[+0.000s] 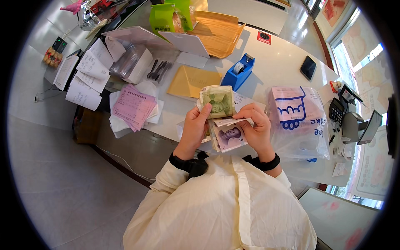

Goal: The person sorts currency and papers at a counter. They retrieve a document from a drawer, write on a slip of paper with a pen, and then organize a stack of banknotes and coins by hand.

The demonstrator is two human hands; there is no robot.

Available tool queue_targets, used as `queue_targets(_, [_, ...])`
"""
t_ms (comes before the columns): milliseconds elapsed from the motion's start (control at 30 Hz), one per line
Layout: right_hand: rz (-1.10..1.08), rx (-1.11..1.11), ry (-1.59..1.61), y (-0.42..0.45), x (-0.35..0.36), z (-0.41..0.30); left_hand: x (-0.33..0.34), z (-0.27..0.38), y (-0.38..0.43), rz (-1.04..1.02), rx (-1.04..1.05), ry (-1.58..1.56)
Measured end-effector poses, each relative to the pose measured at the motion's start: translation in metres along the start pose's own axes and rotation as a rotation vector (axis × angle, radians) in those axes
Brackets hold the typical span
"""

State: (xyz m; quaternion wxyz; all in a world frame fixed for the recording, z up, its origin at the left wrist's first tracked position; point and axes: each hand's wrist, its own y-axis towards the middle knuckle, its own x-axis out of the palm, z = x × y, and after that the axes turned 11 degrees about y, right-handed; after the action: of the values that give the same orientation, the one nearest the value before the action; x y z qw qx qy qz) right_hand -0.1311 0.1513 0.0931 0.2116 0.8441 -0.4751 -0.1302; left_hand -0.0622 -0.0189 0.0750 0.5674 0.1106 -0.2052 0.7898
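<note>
My left hand [194,125] grips a stack of banknotes, its thumb lying on a green note [218,103] at the top. Fingers of my right hand [254,126] pinch the lower part of the stack, where a purple banknote [231,136] fans out below the green one. Other notes show at the edges between them. Just beyond the money lie a brown paper envelope [193,82] and a blue tape dispenser [239,73]. White paper with handwriting [242,101] is partly hidden behind the notes and my right hand.
A clear plastic bag [300,137] with pink paper inside lies at right, near a calculator [336,114] and a phone [308,67]. Pink printed slips [134,106] and black plastic forks [159,71] are at left. A wooden tray [215,31] stands at the back.
</note>
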Motion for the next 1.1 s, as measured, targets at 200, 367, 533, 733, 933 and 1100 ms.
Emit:
queue_targets(200, [-0.089,0.000,0.060,-0.001,-0.005,0.000,0.001,0.002,-0.001,0.002,-0.002,0.015])
queue_targets(367, [-0.020,0.213,0.210,0.005,-0.008,0.005,0.001,0.002,-0.003,-0.007,-0.002,0.084])
queue_targets(533, [0.141,0.478,0.080,0.017,-0.003,-0.005,0.005,0.005,-0.007,-0.008,0.122,0.284])
queue_targets(733, [0.188,0.446,0.090,0.015,0.006,-0.006,0.005,0.011,-0.009,-0.027,0.042,0.151])
queue_targets(933, [0.244,0.390,0.078,0.008,0.005,-0.001,0.004,0.004,-0.006,0.007,0.059,0.017])
queue_targets(1100, [0.085,0.200,-0.007,0.006,0.000,-0.006,0.000,0.002,-0.002,0.015,0.060,0.050])
